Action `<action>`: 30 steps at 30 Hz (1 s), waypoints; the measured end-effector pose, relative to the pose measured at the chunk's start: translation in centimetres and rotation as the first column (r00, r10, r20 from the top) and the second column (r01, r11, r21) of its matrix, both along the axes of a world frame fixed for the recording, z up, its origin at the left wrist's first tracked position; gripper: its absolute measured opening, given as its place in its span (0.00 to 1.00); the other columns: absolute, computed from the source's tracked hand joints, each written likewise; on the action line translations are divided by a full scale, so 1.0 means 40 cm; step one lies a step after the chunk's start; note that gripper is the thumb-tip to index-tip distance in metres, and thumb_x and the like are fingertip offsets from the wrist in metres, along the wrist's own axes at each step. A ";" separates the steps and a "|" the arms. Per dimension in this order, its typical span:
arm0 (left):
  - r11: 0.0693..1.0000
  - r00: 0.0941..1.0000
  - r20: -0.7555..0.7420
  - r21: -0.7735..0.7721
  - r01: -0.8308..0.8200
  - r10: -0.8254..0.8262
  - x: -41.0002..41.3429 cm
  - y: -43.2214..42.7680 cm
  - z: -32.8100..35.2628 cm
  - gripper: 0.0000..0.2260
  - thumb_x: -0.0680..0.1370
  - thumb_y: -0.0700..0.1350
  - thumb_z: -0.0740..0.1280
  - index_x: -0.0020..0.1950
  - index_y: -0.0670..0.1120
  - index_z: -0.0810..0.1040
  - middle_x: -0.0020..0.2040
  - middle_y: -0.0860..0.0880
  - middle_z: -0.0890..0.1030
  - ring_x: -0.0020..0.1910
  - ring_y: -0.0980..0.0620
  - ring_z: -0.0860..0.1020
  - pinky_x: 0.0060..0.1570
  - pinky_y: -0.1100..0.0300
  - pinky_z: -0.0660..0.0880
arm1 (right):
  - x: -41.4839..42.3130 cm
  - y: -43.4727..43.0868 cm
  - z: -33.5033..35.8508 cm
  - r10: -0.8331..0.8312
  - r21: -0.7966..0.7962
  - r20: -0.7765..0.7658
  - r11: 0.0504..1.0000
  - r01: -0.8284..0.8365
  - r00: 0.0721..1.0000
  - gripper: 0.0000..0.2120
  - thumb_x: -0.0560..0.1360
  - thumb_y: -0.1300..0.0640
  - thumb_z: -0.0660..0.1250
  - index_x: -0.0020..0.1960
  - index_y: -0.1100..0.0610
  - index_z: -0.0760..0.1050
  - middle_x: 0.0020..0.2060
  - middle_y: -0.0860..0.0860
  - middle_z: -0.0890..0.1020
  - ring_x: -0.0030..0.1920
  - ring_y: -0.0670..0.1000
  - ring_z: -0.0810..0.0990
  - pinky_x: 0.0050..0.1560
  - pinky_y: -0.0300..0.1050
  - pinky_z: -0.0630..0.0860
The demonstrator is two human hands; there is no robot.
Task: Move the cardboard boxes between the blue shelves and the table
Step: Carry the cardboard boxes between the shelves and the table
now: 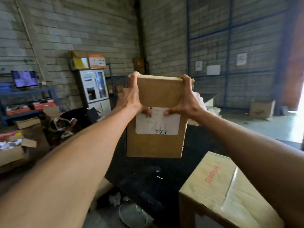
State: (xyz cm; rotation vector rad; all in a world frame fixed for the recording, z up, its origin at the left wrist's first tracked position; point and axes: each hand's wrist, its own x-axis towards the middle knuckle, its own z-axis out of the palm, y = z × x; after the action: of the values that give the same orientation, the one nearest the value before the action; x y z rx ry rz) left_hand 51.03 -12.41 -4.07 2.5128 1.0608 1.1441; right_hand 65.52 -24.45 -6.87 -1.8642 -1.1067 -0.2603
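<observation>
Above table [148, 178] — left hand [130, 97], right hand [187, 101] grip labelled box [156, 145]; print blurred.

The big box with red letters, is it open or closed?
Closed. The big box has its top flaps lying flat, and shiny clear tape runs along the seam between them.

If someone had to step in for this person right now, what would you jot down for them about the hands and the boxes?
Left hand: grips the labelled cardboard box at its left edge.
Right hand: grips its right edge.
The box is held upright over the black table; whether its bottom touches is unclear.
A taped cardboard box sits on the table, near right.
The blue shelves stand far right.
Left: set the held box down; which way it is headed isn't shown.
</observation>
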 end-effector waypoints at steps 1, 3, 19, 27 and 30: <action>0.999 0.999 -0.005 0.000 0.054 -0.054 0.030 -0.003 -0.006 0.50 0.65 0.49 0.80 0.73 0.60 0.47 0.58 0.41 0.73 0.53 0.41 0.75 0.45 0.45 0.75 | 0.019 -0.020 -0.006 -0.043 0.000 -0.009 0.999 0.043 0.999 0.59 0.52 0.41 0.85 0.69 0.36 0.47 0.57 0.58 0.78 0.52 0.65 0.80 0.51 0.65 0.80; 0.989 0.988 -0.037 -0.003 0.149 -0.149 0.079 -0.015 -0.014 0.52 0.60 0.49 0.82 0.71 0.60 0.48 0.58 0.41 0.74 0.56 0.38 0.75 0.49 0.41 0.76 | 0.044 -0.064 -0.022 -0.126 -0.006 -0.025 0.992 0.126 0.992 0.59 0.52 0.41 0.84 0.69 0.35 0.47 0.57 0.57 0.78 0.52 0.64 0.80 0.51 0.65 0.80; 0.727 0.701 -0.318 0.050 0.685 -0.638 0.147 -0.122 -0.096 0.48 0.65 0.40 0.80 0.70 0.63 0.50 0.48 0.43 0.75 0.45 0.44 0.76 0.29 0.55 0.67 | -0.099 -0.290 -0.278 -0.581 0.087 -0.228 0.787 0.611 0.781 0.48 0.60 0.49 0.84 0.66 0.44 0.53 0.47 0.41 0.70 0.52 0.52 0.79 0.38 0.38 0.77; 0.581 0.567 -0.216 -0.001 0.814 -0.795 0.085 -0.103 -0.137 0.46 0.69 0.39 0.77 0.76 0.56 0.51 0.52 0.44 0.75 0.51 0.45 0.76 0.42 0.54 0.71 | -0.191 -0.297 -0.218 -0.861 -0.248 -0.143 0.509 0.824 0.488 0.46 0.58 0.40 0.82 0.65 0.49 0.57 0.62 0.59 0.63 0.65 0.64 0.67 0.60 0.60 0.71; 0.523 0.514 -0.143 -0.030 0.852 -0.846 0.069 -0.098 -0.151 0.53 0.65 0.38 0.79 0.76 0.57 0.46 0.57 0.39 0.77 0.53 0.39 0.79 0.47 0.48 0.75 | -0.215 -0.277 -0.189 -0.838 -0.325 0.073 0.493 0.807 0.541 0.48 0.60 0.42 0.81 0.69 0.48 0.55 0.65 0.60 0.66 0.68 0.66 0.66 0.68 0.72 0.61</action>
State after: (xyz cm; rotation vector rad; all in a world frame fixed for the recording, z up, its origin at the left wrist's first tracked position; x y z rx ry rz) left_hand 53.77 -16.35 -10.12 2.5916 -0.2873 0.6590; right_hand 56.92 -35.51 -14.42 -2.5866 -0.0605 -0.5509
